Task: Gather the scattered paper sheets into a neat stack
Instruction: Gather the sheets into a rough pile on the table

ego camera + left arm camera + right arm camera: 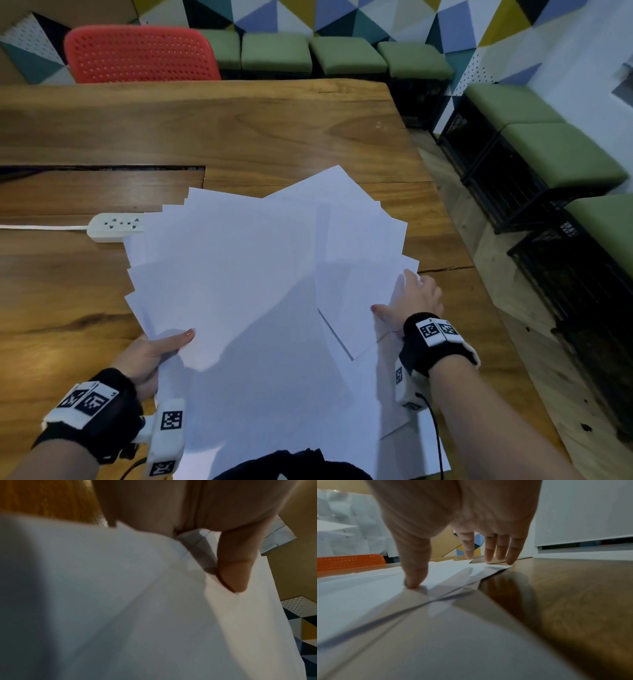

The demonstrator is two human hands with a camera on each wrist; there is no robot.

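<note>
White paper sheets (fanned), left hand pinching, right hand flat

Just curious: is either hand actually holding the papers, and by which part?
The left hand pinches the papers at their near-left edge, thumb on top. The right hand only presses flat on the right edge.

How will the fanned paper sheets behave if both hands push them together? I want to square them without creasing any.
The paper sheets look thin and floppy: those the left hand grips already bow upward. Loose, overlapping layers on the smooth wooden table will probably slide easily. Under the right hand, edges look slightly lifted, so hard pushing may buckle them.
</note>
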